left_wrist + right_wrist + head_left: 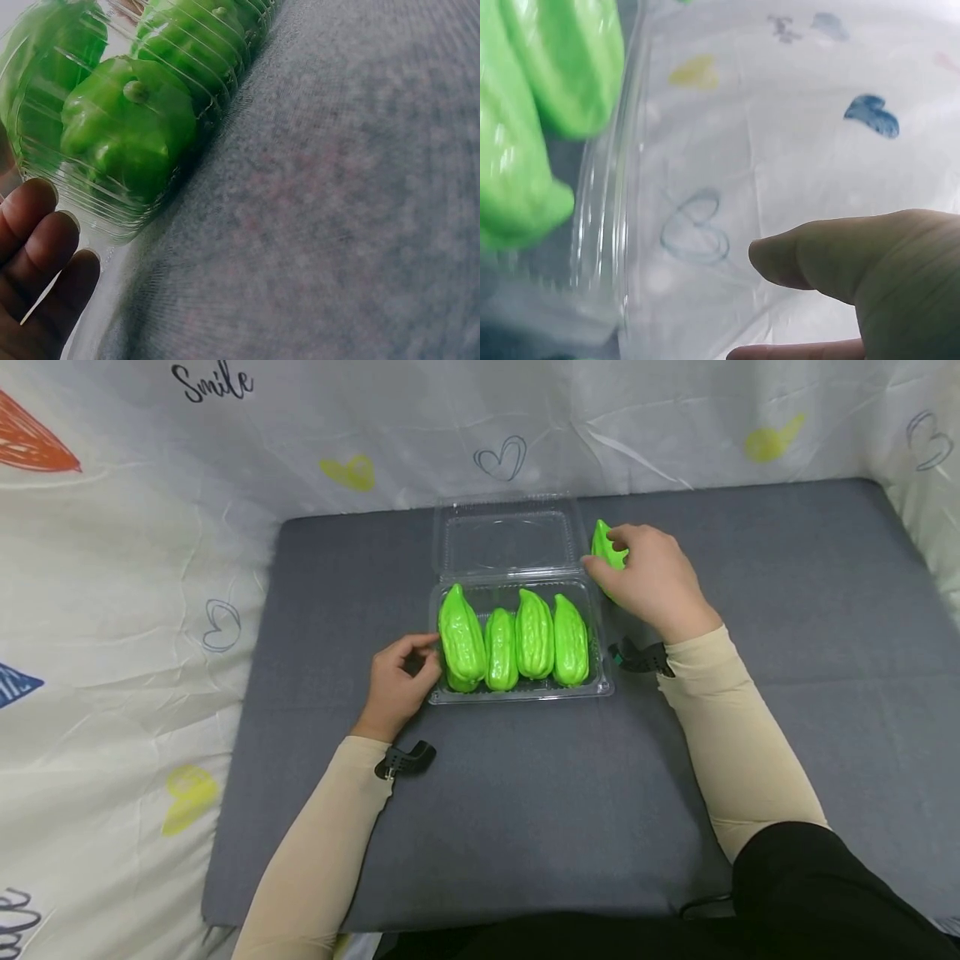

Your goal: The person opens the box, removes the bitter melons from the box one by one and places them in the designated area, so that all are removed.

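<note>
Several bright green ribbed gourds (pixel 535 635), shaped like bitter melons, lie side by side in a clear plastic clamshell box (pixel 517 695). Part of another shows beneath the leftmost one. My left hand (pixel 401 681) is at the box's left side, index finger and thumb right at its wall; its other fingers (pixel 49 247) are loosely bent by the box corner. Beyond the box's right side, my right hand (pixel 652 577) is over one more green gourd (pixel 606 545), thumb and fingers spread apart and partly covering it. Nothing shows between them in the right wrist view.
The box's transparent lid (pixel 510 539) is folded back toward the rear edge of the grey table (pixel 540 810). A white sheet (pixel 420 427) printed with hearts and writing hangs behind and at the left. Dark straps with cameras (pixel 408 760) sit at both wrists.
</note>
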The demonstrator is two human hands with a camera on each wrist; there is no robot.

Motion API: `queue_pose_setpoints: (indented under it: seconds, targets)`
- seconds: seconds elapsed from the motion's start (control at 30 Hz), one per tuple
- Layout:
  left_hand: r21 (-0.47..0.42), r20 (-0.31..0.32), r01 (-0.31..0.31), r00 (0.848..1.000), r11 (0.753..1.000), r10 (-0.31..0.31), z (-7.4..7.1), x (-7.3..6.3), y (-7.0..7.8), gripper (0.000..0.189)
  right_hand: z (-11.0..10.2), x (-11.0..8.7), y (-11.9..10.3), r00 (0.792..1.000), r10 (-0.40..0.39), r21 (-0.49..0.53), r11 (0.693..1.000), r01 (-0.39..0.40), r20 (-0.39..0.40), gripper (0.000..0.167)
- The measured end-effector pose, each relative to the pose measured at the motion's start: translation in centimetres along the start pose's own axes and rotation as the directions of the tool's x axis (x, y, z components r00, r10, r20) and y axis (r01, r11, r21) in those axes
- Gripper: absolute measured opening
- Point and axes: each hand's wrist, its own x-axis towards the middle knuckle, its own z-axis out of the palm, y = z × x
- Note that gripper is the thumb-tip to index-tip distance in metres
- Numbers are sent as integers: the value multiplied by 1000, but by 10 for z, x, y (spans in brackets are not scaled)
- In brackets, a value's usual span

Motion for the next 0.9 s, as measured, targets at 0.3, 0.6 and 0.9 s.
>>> queue_pose_setpoints:
  seconds: [0.3, 0.6, 0.9]
  targets:
    - [-4, -4, -2, 1000, 1000, 2, 0, -1, 1, 25, 10, -10, -18, 998, -22, 70, 997, 19, 52, 67]
    - [-16, 1, 4, 1000, 1000, -4, 1, -1, -1, 25, 19, -12, -24, 997, -36, 91, 995, 30, 62, 69]
    - [-20, 1, 11, 1000, 1000, -11, 1, -1, -3, 25, 31, -15, -35, 989, -111, 175, 980, 93, 101, 69]
